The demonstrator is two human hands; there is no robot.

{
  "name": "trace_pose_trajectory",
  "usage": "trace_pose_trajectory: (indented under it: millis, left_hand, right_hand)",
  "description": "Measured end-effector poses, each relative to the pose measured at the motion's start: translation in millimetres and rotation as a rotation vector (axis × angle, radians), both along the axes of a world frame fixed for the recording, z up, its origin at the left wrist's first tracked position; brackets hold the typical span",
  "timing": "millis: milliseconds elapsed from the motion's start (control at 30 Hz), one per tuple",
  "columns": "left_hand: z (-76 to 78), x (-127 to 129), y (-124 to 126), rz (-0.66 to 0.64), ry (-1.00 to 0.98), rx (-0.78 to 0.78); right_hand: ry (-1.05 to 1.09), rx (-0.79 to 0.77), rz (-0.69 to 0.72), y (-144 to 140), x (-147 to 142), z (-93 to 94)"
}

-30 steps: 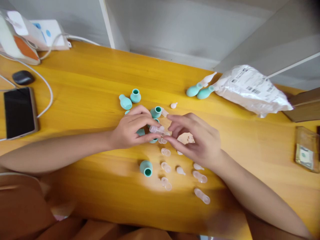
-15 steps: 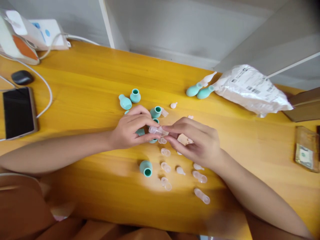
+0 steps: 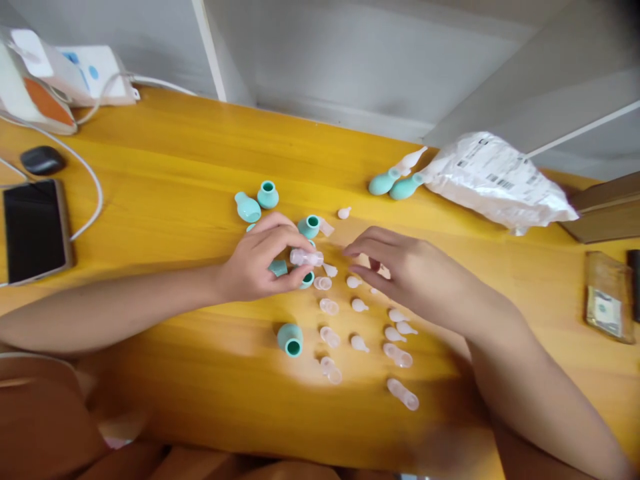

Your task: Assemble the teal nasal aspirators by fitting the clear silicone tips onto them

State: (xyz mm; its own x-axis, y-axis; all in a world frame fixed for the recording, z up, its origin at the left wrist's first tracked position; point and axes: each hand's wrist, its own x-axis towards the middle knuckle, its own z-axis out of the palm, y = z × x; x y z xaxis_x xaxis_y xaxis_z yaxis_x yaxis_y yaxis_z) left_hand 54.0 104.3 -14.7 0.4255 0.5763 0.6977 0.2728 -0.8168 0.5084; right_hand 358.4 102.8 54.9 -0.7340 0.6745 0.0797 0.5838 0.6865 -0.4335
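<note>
My left hand (image 3: 267,260) pinches a clear, short plastic tube (image 3: 307,258) with a narrow waist between thumb and fingers, holding it above the table. Beneath and beside that hand sit several teal bulbs (image 3: 310,227), partly hidden by the fingers. My right hand (image 3: 395,270) hovers to the right of the tube, thumb and fingers apart, and nothing shows between them. Small white teardrop-shaped tips (image 3: 359,305) lie below and left of it. More clear waisted tubes (image 3: 329,307) lie in a column in front of my hands.
A lone teal bulb (image 3: 291,340) stands near the front. Two teal bulbs with nozzles (image 3: 384,181) lie at the back beside a silver parcel bag (image 3: 495,180). On the left are a phone (image 3: 36,230), a mouse (image 3: 43,160) and white cables; a clear case (image 3: 607,300) lies far right.
My right hand has let go of the clear tube and moved to the right, its fingers parting. The left hand keeps the tube at nearly the same spot.
</note>
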Motion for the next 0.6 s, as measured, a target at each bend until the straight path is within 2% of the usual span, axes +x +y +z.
trace_pose_trajectory:
  millis: [100,300,600]
  left_hand:
    - [0.0,1,0,0.013,-0.006,-0.014]
    - [-1.7,1,-1,-0.014,-0.041,-0.031]
    - [-8.3,-1,0,-0.020,-0.081,-0.050]
  right_hand:
    - [0.015,-0.059,0.058,-3,-8,-8.9]
    - [0.033,-0.026,0.082,-3,-20,-27.6]
    - [0.093,-0.111,0.038,-1,-24,-32.4]
